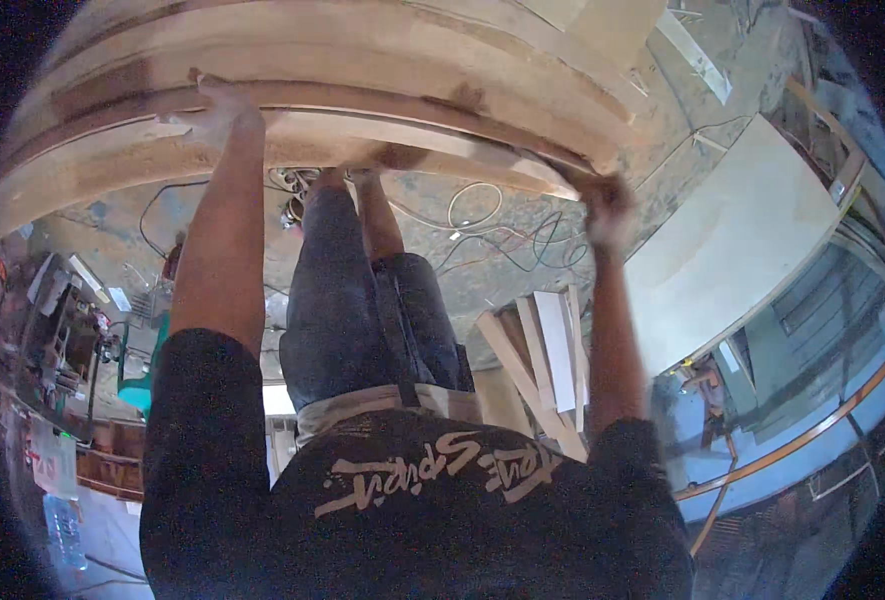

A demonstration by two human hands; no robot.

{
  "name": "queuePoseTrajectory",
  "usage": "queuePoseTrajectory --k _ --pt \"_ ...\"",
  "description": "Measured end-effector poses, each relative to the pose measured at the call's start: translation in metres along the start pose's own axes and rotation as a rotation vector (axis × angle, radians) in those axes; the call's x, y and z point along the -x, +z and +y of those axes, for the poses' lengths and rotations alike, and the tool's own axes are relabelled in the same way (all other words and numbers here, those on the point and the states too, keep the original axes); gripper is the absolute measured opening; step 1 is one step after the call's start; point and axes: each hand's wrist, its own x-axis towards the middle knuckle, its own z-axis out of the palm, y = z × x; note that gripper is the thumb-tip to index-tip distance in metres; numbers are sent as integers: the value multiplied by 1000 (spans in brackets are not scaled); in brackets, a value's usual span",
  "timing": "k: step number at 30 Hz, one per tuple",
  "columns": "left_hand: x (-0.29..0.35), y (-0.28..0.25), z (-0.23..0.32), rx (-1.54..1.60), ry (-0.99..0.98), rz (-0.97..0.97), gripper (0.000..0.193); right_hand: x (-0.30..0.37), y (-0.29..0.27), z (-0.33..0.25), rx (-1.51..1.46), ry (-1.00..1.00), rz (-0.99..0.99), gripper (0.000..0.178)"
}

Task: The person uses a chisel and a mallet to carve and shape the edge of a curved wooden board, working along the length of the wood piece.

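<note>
A long, pale brown wooden board (362, 125) stretches across the upper part of the head view, looking bent by the lens. My left hand (230, 108) grips its edge on the left, thumb on the near side and fingers over the top. At the right end, my right hand (607, 205) is closed round the board's corner, somewhat smeared by motion. Behind the board lie more wide wooden panels (352, 45), which fill the top of the view. Both my arms are stretched out ahead. My legs (327, 270) stand just below the board.
Hoses and cables (477, 205) lie coiled on the dusty floor beyond my legs. A large white panel (737, 235) is at the right. Several wood strips (537, 350) lean near my right arm. Cluttered tools (72, 330) and a green object (137, 385) are at the left.
</note>
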Motion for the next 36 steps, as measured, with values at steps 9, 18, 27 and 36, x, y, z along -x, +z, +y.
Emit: queuePoseTrajectory --k 9,18,27,36 --pt "39 15 79 -814 -117 184 111 69 73 -96 67 -31 52 19" --pt "39 6 64 -969 -69 185 108 82 92 -170 -193 -388 79 18" --pt "44 0 86 -755 -227 108 115 24 122 -204 -120 -461 135 11" --pt "39 7 79 -843 -184 58 110 -106 106 -187 -250 -220 -97 25"
